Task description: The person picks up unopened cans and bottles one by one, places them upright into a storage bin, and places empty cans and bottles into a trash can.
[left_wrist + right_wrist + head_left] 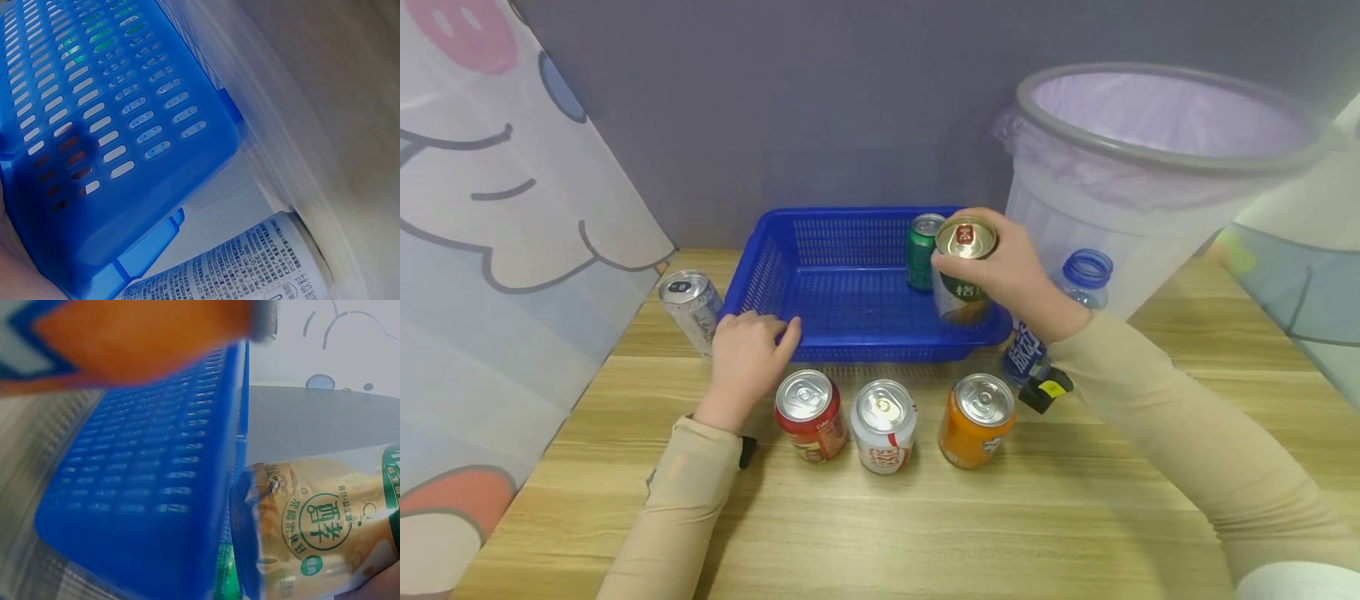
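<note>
- We see the gold can [962,292] in the right hand [1011,262], whose thumb crosses its near side while the fingers curve round behind, opened only as wide as the can.
- The gold can is over the right end of the basket [872,350], just beside the green can [922,254] that stands inside.
- The left hand [751,354] is well apart from the gold can; it grips the basket's near left corner, fingers bent over the rim and thumb out to the side.
- Just beyond the left hand we find the silver can [688,304], outside the basket and leaning in the head view.
- Only the head view gives us the gold can's lid and red tab, along with the bin [1150,183] and the bottle [1086,279] near the right forearm.
- Only the right wrist view shows us the gold can's base, near the height of the rim; the orange can [973,425] blurs across that view's upper left.
- From the left wrist we read fine print on the silver can's side and glimpse green through the basket's slots.
- The gold can's long axis runs close to upright, lid up and base down.
</note>
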Available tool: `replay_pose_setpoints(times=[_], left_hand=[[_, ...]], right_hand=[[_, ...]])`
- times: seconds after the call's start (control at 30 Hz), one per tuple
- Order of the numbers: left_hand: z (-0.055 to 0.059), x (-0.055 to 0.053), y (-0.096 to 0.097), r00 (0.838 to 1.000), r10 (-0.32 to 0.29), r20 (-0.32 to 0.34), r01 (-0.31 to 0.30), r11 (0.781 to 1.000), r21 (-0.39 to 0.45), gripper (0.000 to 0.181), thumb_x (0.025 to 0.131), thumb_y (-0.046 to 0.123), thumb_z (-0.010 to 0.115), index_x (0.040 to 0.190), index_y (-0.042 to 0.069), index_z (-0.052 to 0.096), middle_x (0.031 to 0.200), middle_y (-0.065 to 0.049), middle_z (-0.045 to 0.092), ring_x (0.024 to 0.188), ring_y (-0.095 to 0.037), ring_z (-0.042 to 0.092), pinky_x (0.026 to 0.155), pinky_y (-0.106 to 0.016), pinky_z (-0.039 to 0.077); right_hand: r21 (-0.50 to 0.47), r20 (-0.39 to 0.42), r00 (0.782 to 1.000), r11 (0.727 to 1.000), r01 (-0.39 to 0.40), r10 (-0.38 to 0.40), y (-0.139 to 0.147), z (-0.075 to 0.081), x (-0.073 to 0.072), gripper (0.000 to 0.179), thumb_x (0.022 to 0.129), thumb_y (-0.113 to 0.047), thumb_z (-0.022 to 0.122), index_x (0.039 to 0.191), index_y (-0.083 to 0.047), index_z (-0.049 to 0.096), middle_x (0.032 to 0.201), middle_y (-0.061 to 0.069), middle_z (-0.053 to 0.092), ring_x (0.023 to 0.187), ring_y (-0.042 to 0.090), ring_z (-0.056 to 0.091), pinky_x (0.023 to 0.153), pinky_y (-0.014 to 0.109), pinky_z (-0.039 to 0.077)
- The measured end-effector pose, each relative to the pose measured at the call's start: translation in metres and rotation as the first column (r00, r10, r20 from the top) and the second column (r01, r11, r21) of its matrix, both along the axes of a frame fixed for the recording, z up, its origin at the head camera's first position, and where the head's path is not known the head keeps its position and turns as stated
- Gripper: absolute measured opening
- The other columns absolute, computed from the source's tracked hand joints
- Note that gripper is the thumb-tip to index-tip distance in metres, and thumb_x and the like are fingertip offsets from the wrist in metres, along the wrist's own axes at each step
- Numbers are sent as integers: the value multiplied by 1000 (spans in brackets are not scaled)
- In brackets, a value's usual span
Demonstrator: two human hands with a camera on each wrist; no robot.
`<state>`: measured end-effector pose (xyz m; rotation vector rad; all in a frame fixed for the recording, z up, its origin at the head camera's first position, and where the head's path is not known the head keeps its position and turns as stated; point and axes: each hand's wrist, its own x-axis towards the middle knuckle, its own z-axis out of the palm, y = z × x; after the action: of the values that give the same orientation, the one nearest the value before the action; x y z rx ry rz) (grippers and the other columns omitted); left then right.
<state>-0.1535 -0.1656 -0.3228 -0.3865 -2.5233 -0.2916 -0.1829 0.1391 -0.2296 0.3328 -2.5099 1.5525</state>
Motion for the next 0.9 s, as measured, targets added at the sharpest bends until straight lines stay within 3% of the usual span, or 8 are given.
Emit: replay_pose_setpoints(times=[0.27, 0.47, 0.9], left_hand=[[0, -1, 0, 1000, 0, -6, 0, 1000, -5, 47, 92, 33, 46, 63, 4, 67, 60, -11, 65, 58, -32, 57, 60, -42, 38], [1, 0, 2, 1000, 1, -2, -1, 1000, -1, 47, 92, 33, 46, 62, 4, 67, 59, -10, 64, 58, -32, 57, 60, -42, 38], [2, -1, 4, 1000, 3, -3, -3, 1000, -3, 46, 92, 33, 47, 65, 4, 69, 61, -11, 65, 59, -32, 58, 60, -43, 38]], right_hand=[[48, -4, 1000, 999, 1, -1, -5, 4, -10, 50, 76, -22, 76, 121, -8, 58, 102, 9, 64, 85, 13, 59, 75, 25, 49], [43, 49, 999, 999, -10, 8, -10, -15, -21, 55, 78, -26, 75, 127, -11, 54, 109, 12, 62, 92, 20, 60, 78, 32, 49], [102, 53, 999, 995, -6, 0, -10, -45, -28, 56, 76, -27, 77, 124, -9, 55, 107, 13, 64, 92, 22, 60, 81, 36, 49]])
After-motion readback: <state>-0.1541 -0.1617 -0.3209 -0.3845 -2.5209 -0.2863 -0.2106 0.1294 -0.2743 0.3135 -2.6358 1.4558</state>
